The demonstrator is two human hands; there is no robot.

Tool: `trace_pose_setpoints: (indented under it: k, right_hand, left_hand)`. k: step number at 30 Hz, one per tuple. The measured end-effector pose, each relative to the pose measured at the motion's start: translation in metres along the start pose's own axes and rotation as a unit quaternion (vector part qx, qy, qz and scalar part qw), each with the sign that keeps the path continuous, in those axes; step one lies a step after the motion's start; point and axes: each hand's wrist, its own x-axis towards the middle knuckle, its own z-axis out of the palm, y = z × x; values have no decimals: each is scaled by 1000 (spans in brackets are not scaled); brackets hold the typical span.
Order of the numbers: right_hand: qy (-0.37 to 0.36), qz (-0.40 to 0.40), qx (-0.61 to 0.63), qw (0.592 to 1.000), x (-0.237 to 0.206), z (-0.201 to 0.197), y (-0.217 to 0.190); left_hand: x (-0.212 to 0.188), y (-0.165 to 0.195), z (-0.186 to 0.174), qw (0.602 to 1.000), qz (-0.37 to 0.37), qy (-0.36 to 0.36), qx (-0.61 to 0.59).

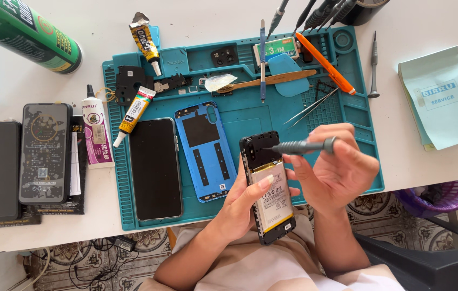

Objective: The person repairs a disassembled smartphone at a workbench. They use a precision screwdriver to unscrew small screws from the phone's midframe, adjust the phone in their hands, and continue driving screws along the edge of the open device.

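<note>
Cradled in my left hand (240, 202), just above my lap, sits the opened phone (268, 186), back cover off, battery and black upper shield showing. My left fingers (264, 181) wrap its edges from beneath, thumb lying across the battery. My right hand (334, 170) pinches a slim grey screwdriver (302, 146) between thumb and fingertips, its tip resting at the black shield near the phone's top. Both hands are closed on what they hold.

I judge the phone light but fragile now: stiff along its frame, tender in the middle where the battery lies, so I grip by the side rails and keep pressure off the cell. The screwdriver is thin and slippery, so it is best held close to the knurled part.

Beyond my hands, the teal work mat (358, 116) on the table (51, 237) carries the blue back cover (206, 151), a dark screen panel (155, 168), tweezers (311, 106) and glue tubes (134, 114).
</note>
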Motion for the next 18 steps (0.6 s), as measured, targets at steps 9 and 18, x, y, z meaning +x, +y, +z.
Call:
trace_pose_setpoints:
  k: [9,18]
  right_hand:
    - [47,35,48,997,-15,-3,8]
    - [70,84,-86,990,-3,-40,10]
  left_hand:
    - [1,2,0,999,22,-30,40]
    - [6,1,0,999,33,25,-27]
